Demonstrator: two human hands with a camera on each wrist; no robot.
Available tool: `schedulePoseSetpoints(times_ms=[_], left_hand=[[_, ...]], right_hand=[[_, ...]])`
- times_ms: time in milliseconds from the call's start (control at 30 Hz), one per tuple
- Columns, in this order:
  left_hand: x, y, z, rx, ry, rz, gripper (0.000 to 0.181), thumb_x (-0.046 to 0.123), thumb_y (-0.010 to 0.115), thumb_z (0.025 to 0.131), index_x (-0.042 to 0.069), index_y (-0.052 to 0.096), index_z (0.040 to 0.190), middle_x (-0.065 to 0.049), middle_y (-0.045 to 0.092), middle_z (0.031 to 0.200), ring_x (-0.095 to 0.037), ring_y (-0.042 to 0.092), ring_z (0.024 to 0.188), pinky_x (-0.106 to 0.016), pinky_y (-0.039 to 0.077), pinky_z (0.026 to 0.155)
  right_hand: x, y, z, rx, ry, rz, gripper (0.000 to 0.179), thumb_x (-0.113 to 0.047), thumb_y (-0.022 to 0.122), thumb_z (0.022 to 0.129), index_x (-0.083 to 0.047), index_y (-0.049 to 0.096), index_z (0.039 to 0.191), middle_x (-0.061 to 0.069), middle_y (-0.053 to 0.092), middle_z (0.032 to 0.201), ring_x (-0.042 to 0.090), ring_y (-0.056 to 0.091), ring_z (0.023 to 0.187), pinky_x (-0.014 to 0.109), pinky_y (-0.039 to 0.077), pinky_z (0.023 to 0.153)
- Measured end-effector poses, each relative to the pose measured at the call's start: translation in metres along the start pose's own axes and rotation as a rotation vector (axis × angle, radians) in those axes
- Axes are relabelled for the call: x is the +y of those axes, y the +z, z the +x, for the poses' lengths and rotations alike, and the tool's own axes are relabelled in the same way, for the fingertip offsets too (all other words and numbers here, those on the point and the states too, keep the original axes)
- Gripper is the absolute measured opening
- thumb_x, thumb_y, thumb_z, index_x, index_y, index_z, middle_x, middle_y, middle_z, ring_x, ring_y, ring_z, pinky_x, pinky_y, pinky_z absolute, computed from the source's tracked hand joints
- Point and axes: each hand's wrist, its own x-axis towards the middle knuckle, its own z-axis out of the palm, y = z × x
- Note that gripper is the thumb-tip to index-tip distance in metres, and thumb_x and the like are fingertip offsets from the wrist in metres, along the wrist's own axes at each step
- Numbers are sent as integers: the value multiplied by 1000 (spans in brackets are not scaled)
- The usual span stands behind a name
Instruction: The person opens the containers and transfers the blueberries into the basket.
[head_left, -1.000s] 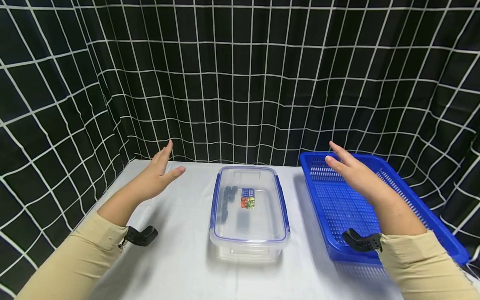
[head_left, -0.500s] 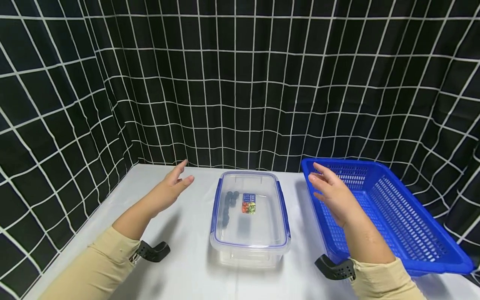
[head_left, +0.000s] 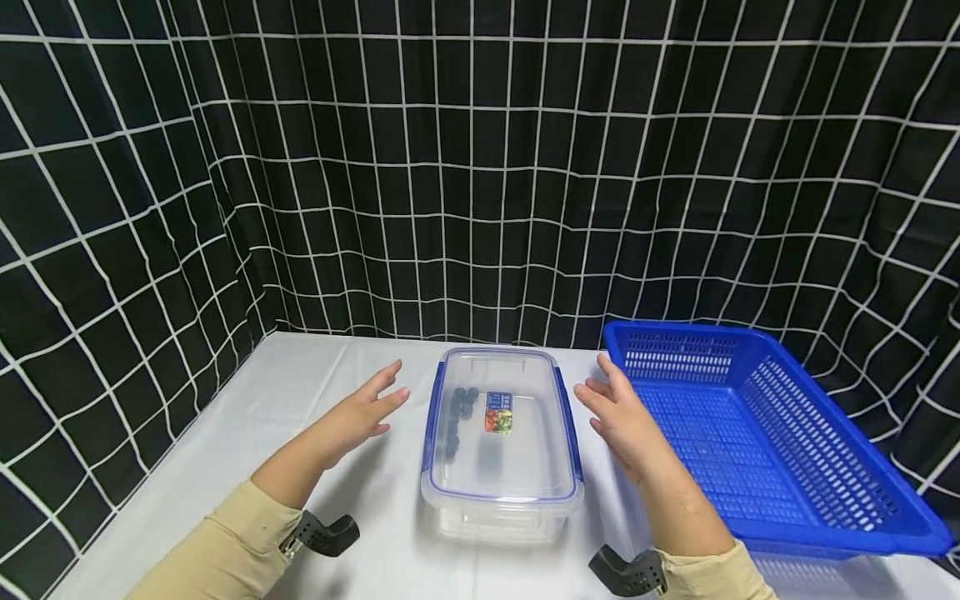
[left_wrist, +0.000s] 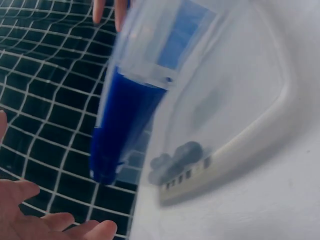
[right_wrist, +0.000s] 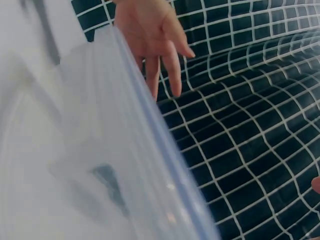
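A clear plastic food container [head_left: 502, 467] with a lid and blue side latches [head_left: 432, 417] stands on the table. Through its lid, which bears a fruit-and-vegetable label [head_left: 498, 412], several small dark round things [head_left: 459, 408] show along the left side. My left hand [head_left: 356, 421] is held just left of the container, fingers extended and spread, touching nothing. On the other side my right hand [head_left: 626, 421] is close to the right latch, fingers loosely extended and holding nothing. In the left wrist view, the left latch [left_wrist: 125, 115] shows beside the fingers.
A blue plastic basket [head_left: 727, 533] with perforated walls stands at the right, behind my right forearm. White cloth covers the table [head_left: 375, 550]. A black curtain with a white grid [head_left: 480, 183] encloses the back and sides. Each wrist wears a black mount [head_left: 326, 533].
Both hands have moved inward and lower toward the container's two sides, the right one leaving its place over the basket. The container and basket stay put; the head view has shifted slightly.
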Motion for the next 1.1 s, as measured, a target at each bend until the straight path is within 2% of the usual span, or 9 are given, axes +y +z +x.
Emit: schedulePoseSetpoints(times_ms=[200, 333, 467, 733, 867, 1000, 1100], left_hand=[[-12, 8, -3, 3, -16, -102, 68, 40, 50, 92, 17, 16, 146, -16, 11, 150, -36, 19, 135, -53, 30, 105], [-17, 12, -1, 8, -3, -156, 62, 32, 48, 94, 13, 18, 145, -19, 13, 149, -38, 20, 134, -53, 29, 105], [-25, 21, 0, 4, -10, -196, 60, 29, 46, 95, 10, 18, 145, -22, 14, 148, -40, 23, 132, -53, 32, 104], [-31, 30, 7, 15, 12, -245, 61, 28, 48, 95, 6, 20, 144, -25, 20, 145, -44, 28, 128, -52, 39, 99], [-32, 34, 11, 16, 12, -258, 60, 25, 49, 94, 4, 21, 143, -26, 24, 143, -44, 35, 124, -50, 43, 95], [-33, 40, 14, 43, 17, -261, 61, 22, 52, 93, 2, 22, 142, -26, 30, 140, -41, 42, 119, -47, 48, 91], [-35, 45, 16, 59, 20, -257, 64, 20, 56, 91, 2, 22, 142, -26, 35, 137, -39, 46, 117, -45, 50, 88]], right_hand=[[12, 15, -5, 30, 8, 10, 72, -19, 46, 95, -10, -3, 146, 28, 7, 146, 41, 8, 136, 57, 10, 110], [22, 29, -7, 85, 19, -46, 73, -20, 47, 95, -10, -4, 146, 27, 8, 147, 42, 12, 135, 56, 13, 110], [32, 35, -5, 111, 38, -41, 75, -19, 48, 94, -11, -5, 146, 28, 10, 146, 44, 16, 133, 57, 16, 109], [43, 38, 4, 156, 70, -36, 69, -18, 44, 95, -9, -1, 146, 30, 19, 142, 43, 22, 130, 56, 21, 108], [49, 37, 9, 162, 77, -18, 65, -17, 42, 95, -6, 1, 146, 30, 21, 141, 41, 26, 128, 55, 26, 107], [56, 36, 14, 155, 94, 6, 59, -16, 38, 96, -4, 7, 145, 27, 23, 142, 41, 32, 125, 55, 32, 102], [61, 34, 17, 151, 92, 16, 52, -14, 35, 96, -2, 16, 143, 26, 30, 139, 38, 40, 118, 51, 40, 97]])
